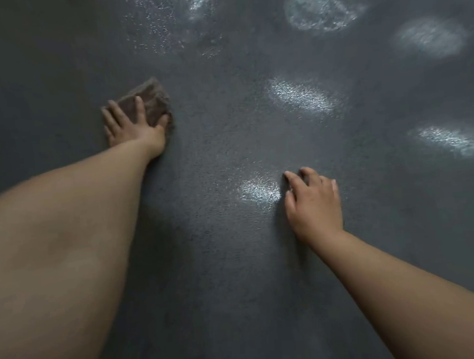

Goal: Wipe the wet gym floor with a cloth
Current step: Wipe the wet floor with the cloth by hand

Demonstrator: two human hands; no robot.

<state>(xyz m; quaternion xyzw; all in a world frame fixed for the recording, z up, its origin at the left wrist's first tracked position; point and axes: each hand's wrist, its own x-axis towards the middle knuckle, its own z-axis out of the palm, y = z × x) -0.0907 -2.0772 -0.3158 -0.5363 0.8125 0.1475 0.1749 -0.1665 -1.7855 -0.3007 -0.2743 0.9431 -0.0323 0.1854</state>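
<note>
So the person is down on the gym floor (236,263), dark speckled rubbery-looking stuff, and the wipe is very much in progress. The left hand (131,125) is stretched out with fingers straight and spread, pressing flat on a brown cloth (151,98) that's bunched under it. Most of the cloth pokes out ahead of the fingertips and to the thumb side; it's not gripped, just pushed down by the palm and fingers.

The right hand (313,202) holds nothing. Fingers are bent at the knuckles with the tips planted on the floor, looks like it's just propping up body weight.

How far along? Not that far, going by what's visible. There's a shiny patch (259,190) right beside the right hand's fingertips, another bright patch (303,96) further ahead of that hand, and more off to its outer side (452,140). Past the cloth, ahead of the left hand, there's a scatter of droplets (157,25) and a couple of streaky smeared spots (322,8) that look half-wiped or drying. Some of the glare could be overhead lights reflecting off wet film, hard to separate the two.

The stretch between the two hands and back toward the person looks matte and dry-ish, so maybe that part is done. Everything ahead and to the right hand's side looks left to do, and the cloth is well apart from most of it.
</note>
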